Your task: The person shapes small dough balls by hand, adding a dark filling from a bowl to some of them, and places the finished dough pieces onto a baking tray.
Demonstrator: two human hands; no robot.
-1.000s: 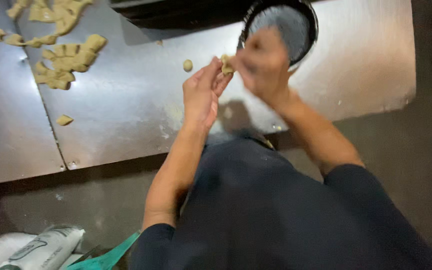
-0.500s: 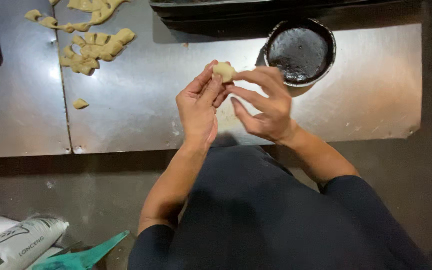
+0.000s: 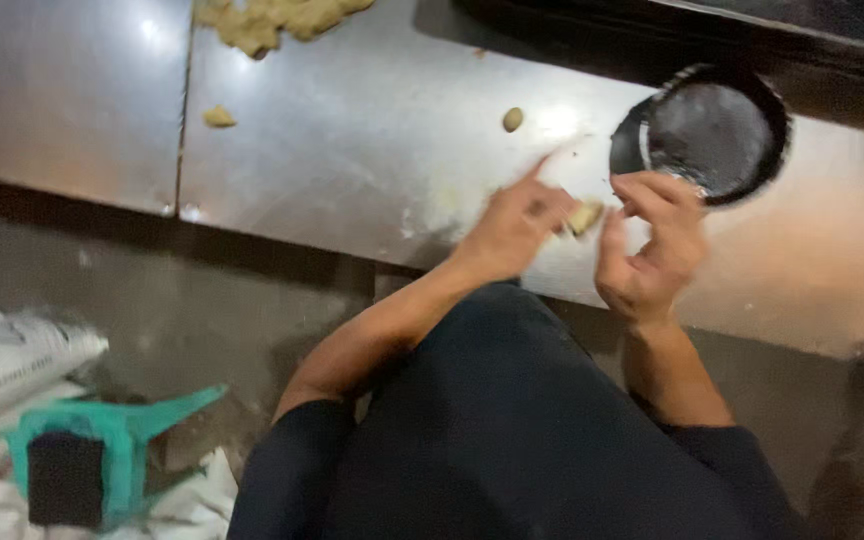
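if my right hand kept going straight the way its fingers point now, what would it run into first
Probably the dark round pan. The right hand has its fingers aimed up and away over the steel table, with the pan's near rim just beyond the fingertips. Depth is unclear and the frame is blurred.

Steel table [image 3: 352, 150] bears dough pieces [image 3: 272, 15], black pan [image 3: 707, 130]

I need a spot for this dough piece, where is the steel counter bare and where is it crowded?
Bare steel counter lies between the small dough ball, the dough scrap and the front edge. The panel left of the seam is bare too. Crowded: around the left hand, right hand, dark round pan, and the dough heap.
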